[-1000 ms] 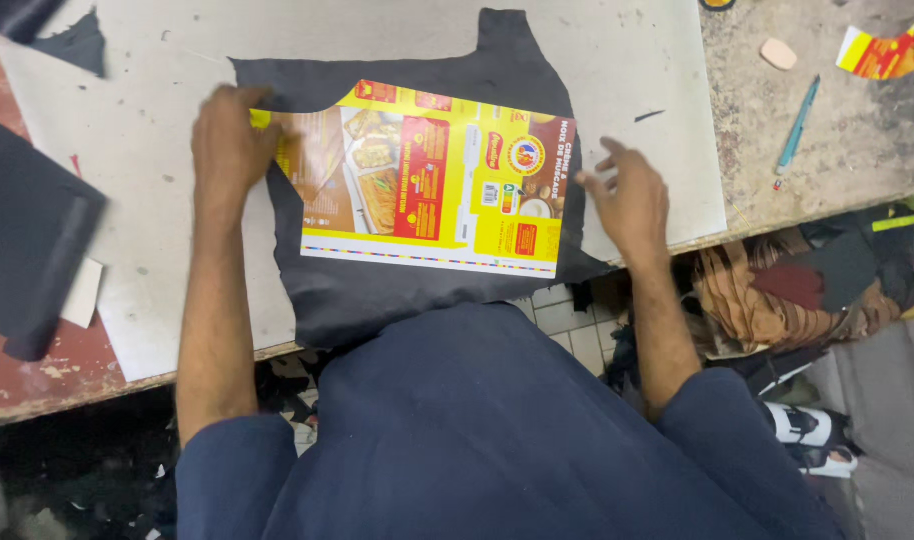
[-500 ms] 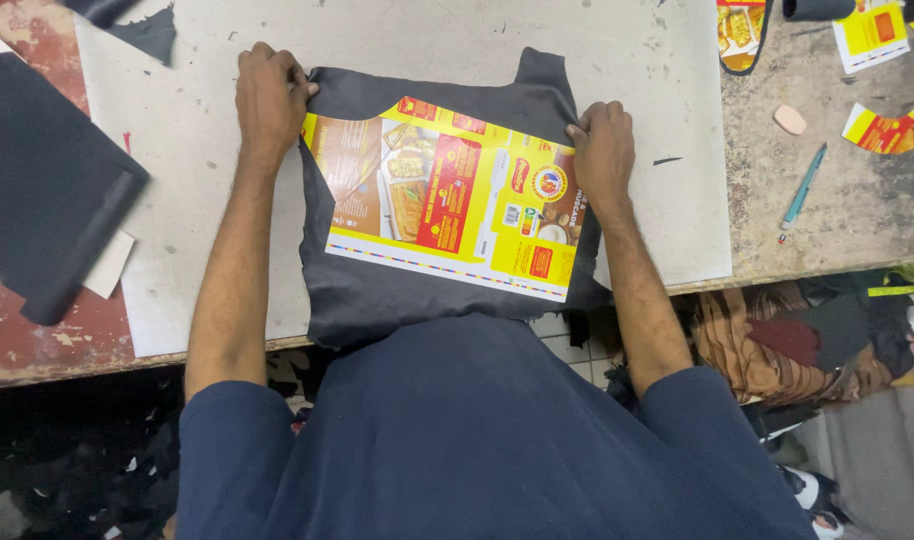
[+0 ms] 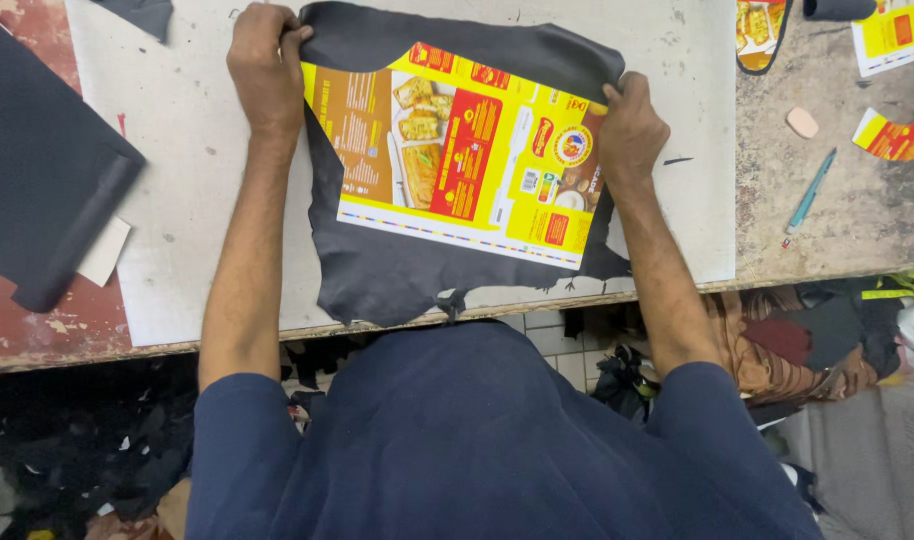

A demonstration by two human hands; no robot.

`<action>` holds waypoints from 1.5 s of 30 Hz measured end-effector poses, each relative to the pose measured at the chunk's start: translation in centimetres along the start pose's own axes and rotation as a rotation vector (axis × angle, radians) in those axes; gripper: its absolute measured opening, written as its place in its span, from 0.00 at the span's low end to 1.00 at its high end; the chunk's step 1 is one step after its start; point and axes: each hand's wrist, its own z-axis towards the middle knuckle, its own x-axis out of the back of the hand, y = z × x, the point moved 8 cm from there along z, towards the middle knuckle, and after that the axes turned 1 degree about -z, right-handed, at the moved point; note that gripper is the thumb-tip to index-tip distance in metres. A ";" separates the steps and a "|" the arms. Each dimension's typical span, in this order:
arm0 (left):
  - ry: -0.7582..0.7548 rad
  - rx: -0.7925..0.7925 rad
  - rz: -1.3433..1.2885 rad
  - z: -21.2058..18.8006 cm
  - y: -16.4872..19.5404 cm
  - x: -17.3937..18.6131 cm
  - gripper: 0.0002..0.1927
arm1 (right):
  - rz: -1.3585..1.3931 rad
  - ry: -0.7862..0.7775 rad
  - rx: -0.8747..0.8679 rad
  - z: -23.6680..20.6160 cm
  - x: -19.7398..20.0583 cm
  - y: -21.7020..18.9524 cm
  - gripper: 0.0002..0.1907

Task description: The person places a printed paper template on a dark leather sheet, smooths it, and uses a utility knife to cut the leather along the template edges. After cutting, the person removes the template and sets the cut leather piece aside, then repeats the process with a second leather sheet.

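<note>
— Grey and scuffed, one big work board (image 3: 197, 150) covers most of the bench. What lies on it, counted?

— One irregular black leather sheet (image 3: 397, 275), spread flat, its near edge hanging slightly over the bench edge. On it lies one flattened yellow and red printed cardboard carton (image 3: 467, 165), tilted slightly. Far left sits one dark folded piece of material (image 3: 47, 170).

— And the hands?

— Two. The left hand (image 3: 267, 65) is closed on the leather's far left corner, beside the carton's upper left corner. The right hand (image 3: 629, 130) is clamped over the far right edge, fingers curled around leather and the carton's corner together. So the carton lies between both grips, just nearer the person.

— Smaller things?

— To the right, on bare bench: three yellow and red card scraps (image 3: 892, 135), one teal pen (image 3: 809, 195), one pale pink eraser-like lump (image 3: 802, 122).
</note>
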 end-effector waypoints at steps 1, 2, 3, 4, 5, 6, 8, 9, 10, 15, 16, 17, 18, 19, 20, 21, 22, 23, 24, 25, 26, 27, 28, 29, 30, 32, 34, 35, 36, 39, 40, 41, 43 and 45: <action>0.018 0.004 -0.018 0.5 -0.2 -0.5 0.12 | -0.010 0.000 -0.008 0.7 -0.2 0.1 0.11; 0.036 0.007 -0.037 0.6 -0.3 -0.8 0.12 | -0.040 -0.085 -0.026 1.2 -1.1 0.1 0.11; -0.004 0.038 -0.029 0.7 -0.7 -1.5 0.13 | -0.069 -0.169 -0.044 1.5 -1.9 0.0 0.11; -0.044 0.068 -0.023 0.8 -1.1 -2.1 0.14 | -0.100 -0.252 -0.062 1.7 -2.4 -0.2 0.12; -0.085 0.098 -0.016 0.8 -1.4 -2.5 0.15 | -0.106 -0.196 -0.045 1.9 -1.8 -1.0 0.15; -0.081 0.094 0.019 0.7 -1.4 -2.5 0.15 | -0.114 -0.142 -0.026 1.7 -1.0 -2.0 0.20; -0.068 0.092 0.090 0.5 -1.1 -2.1 0.17 | -0.069 -0.137 -0.007 1.0 -0.1 -4.3 0.27; -0.115 0.089 0.109 0.4 -0.9 -2.4 0.17 | -0.015 -0.187 -0.015 0.3 -0.2 -5.8 0.29; -0.166 0.085 0.126 0.3 -0.4 -2.6 0.18 | 0.065 -0.282 -0.023 -0.7 -0.5 -7.2 0.28; -0.472 -0.092 0.176 -0.8 4.4 -4.5 0.45 | 0.053 -0.619 -0.063 -3.4 -2.3 -12.2 0.42; -0.517 -0.090 0.181 -1.2 5.2 -4.5 0.48 | 0.051 -0.636 -0.059 -3.8 -2.1 -12.6 0.43; -0.566 -0.035 0.182 -1.7 5.6 -4.5 0.47 | 0.047 -0.655 -0.050 -4.2 -1.8 -12.6 0.45; -0.613 0.024 0.185 -2.3 6.0 -4.3 0.46 | 0.048 -0.683 -0.036 -4.9 -1.4 -12.6 0.45; -0.663 0.081 0.187 -3.0 6.3 -4.1 0.44 | 0.051 -0.712 -0.027 -5.7 -1.0 -12.6 0.45; -0.697 0.133 0.206 -3.8 6.7 -3.9 0.39 | 0.054 -0.743 -0.018 -6.6 -0.6 -12.5 0.45; -0.728 0.186 0.226 -4.6 7.0 -3.7 0.34 | 0.056 -0.731 -0.002 -7.0 -0.3 -12.4 0.44; -0.761 0.237 0.245 -5.1 6.9 -3.7 0.29 | 0.058 -0.720 0.011 -7.5 0.0 -12.4 0.44; -0.748 0.255 0.230 -5.2 6.9 -3.6 0.26 | 0.060 -0.711 0.021 -7.9 0.1 -12.4 0.43; -0.734 0.275 0.216 -5.2 6.9 -3.6 0.24 | 0.057 -0.715 0.013 -8.2 0.0 -12.3 0.43; -0.717 0.294 0.200 -5.0 6.7 -3.7 0.21 | 0.052 -0.716 0.007 -8.3 -0.1 -12.2 0.43; -0.724 0.308 0.190 -4.8 6.4 -4.0 0.18 | 0.047 -0.714 0.002 -8.3 -0.4 -12.2 0.43; -0.729 0.321 0.180 -4.3 5.9 -4.5 0.16 | 0.050 -0.715 -0.009 -8.2 -0.6 -12.2 0.43; -0.734 0.334 0.168 -3.9 5.6 -4.8 0.13 | 0.051 -0.715 -0.019 -8.1 -0.8 -12.2 0.43; -0.747 0.339 0.167 -3.4 5.4 -5.1 0.13 | 0.051 -0.714 -0.030 -7.9 -0.9 -12.2 0.43; -0.760 0.343 0.165 -3.0 5.2 -5.4 0.12 | 0.049 -0.714 -0.030 -7.7 -1.0 -12.2 0.43; -0.819 0.387 0.175 -2.7 4.9 -5.9 0.12 | 0.045 -0.713 -0.038 -7.5 -1.1 -12.2 0.43; -0.904 0.469 0.201 -2.9 4.4 -6.3 0.13 | 0.047 -0.717 -0.036 -7.5 -1.2 -12.2 0.43; -0.924 0.507 0.171 -2.9 4.1 -6.4 0.13 | 0.048 -0.720 -0.033 -7.4 -1.3 -12.2 0.44; -0.943 0.546 0.143 -2.9 3.8 -6.5 0.13 | 0.043 -0.733 -0.046 -7.4 -1.6 -12.1 0.44; -0.841 0.427 0.071 -0.9 3.3 -7.2 0.11 | 0.038 -0.744 -0.083 -6.8 -2.5 -12.0 0.44; -0.781 0.352 0.047 0.0 3.3 -7.5 0.11 | 0.039 -0.733 -0.088 -6.3 -2.9 -12.0 0.43; -0.763 0.312 0.057 0.6 3.0 -8.1 0.11 | 0.039 -0.724 -0.090 -5.9 -3.2 -12.0 0.43; -0.716 0.228 0.077 1.9 2.1 -9.4 0.11 | 0.036 -0.727 -0.139 -5.1 -3.9 -11.9 0.43; -0.659 0.155 0.142 2.9 1.1 -10.0 0.14 | 0.031 -0.720 -0.158 -4.4 -4.2 -11.8 0.43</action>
